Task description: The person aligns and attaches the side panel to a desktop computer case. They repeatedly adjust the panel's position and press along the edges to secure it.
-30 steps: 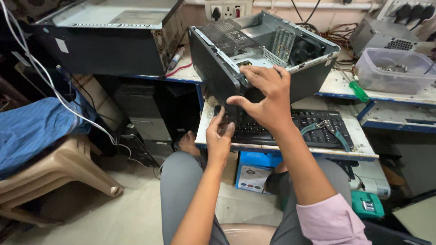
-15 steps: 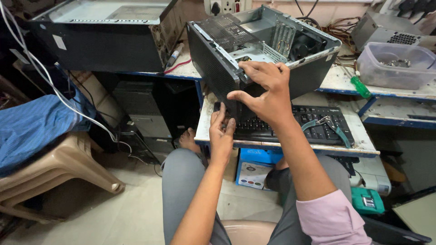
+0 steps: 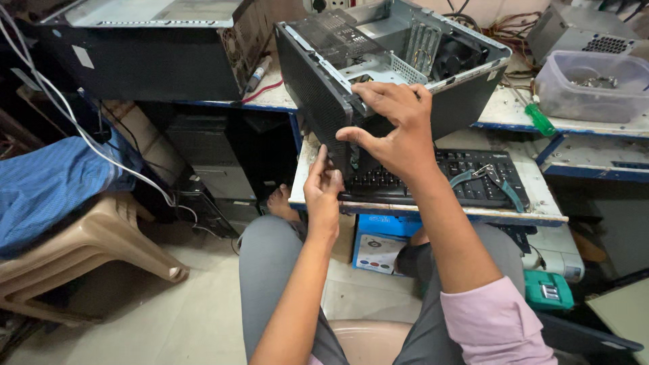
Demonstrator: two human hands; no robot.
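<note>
Gripping the open PC case [image 3: 318,94] w/ my right hand [image 3: 395,132]: fingers [image 3: 378,91] hooked over its top front edge, thumb pressing the front panel. Left hand [image 3: 323,192] sits lower, fingers narrow, tips touching the case's bottom front corner. Keyboard [image 3: 473,179] lies just right of my fingers, pliers [image 3: 497,182] on it.

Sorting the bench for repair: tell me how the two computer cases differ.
The open computer case is tilted, gripped by the right hand and left hand; the black computer case lies flat, untouched. One shows its fan and slots; the other's inside is hidden. Both sit on the workbench.
</note>
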